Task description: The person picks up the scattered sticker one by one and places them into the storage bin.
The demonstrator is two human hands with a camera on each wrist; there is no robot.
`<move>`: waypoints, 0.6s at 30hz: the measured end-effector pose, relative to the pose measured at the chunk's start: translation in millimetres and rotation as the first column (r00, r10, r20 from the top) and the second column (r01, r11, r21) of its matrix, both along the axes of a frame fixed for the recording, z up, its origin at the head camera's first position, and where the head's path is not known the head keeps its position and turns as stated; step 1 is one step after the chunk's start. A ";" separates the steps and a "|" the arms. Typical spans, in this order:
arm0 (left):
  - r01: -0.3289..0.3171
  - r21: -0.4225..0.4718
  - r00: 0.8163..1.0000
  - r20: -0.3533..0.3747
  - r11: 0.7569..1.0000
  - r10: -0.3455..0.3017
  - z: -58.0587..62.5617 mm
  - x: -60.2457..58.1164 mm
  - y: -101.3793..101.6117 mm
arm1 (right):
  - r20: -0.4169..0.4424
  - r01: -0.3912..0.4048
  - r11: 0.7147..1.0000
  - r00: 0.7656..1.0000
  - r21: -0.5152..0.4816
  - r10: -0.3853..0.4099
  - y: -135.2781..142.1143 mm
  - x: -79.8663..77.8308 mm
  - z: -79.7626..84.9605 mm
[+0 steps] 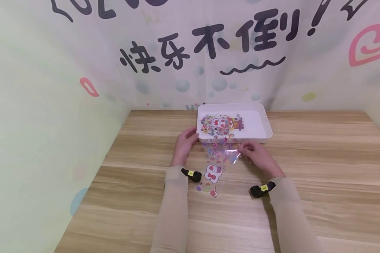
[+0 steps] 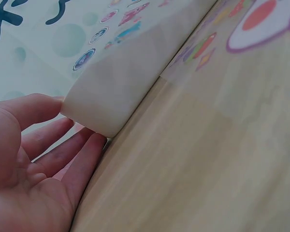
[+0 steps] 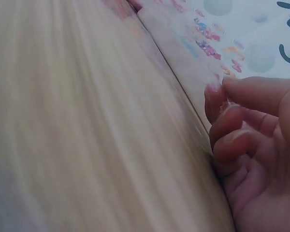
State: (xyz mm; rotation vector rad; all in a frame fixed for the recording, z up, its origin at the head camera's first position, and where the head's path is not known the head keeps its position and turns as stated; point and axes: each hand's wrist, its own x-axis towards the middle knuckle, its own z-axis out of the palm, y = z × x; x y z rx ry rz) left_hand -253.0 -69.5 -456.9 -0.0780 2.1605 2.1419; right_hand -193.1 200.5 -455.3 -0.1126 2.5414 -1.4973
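A white tray (image 1: 254, 123) stands at the back of the table, with colorful cartoon stickers (image 1: 221, 123) inside it. My left hand (image 1: 185, 142) holds the tray's front left corner; in the left wrist view the thumb lies at the rim and the fingers against the corner (image 2: 101, 111). A clear sticker sheet (image 1: 220, 151) with small colorful prints overlaps the tray's front wall. Its right edge is pinched between the thumb and fingers of my right hand (image 1: 258, 154), close in front of the tray. Nearer me, a large white cartoon face (image 1: 213, 173) shows on clear film over the table.
Wood-grain table (image 1: 320, 158) extends to both sides of the tray. Right behind it hangs a printed backdrop (image 1: 206, 59) with black lettering, and a pale wall (image 1: 50, 123) rises on the left. Black wrist straps (image 1: 193, 175) sit at both sleeves.
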 end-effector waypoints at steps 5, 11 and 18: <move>0.000 -0.013 1.000 -0.002 1.000 0.000 -0.4 0.0 0.3 | 0.024 0.029 0.999 0.999 -0.029 -0.028 0.8 1.1 0.7; 0.000 -0.023 1.000 0.009 1.000 0.000 0.4 -0.3 0.6 | 0.029 0.075 0.993 0.997 -0.089 -0.073 1.9 2.1 0.2; -0.002 -0.026 1.000 0.014 1.000 0.002 0.6 -0.5 0.9 | 0.027 0.104 0.981 0.995 -0.163 -0.100 4.2 0.8 -2.9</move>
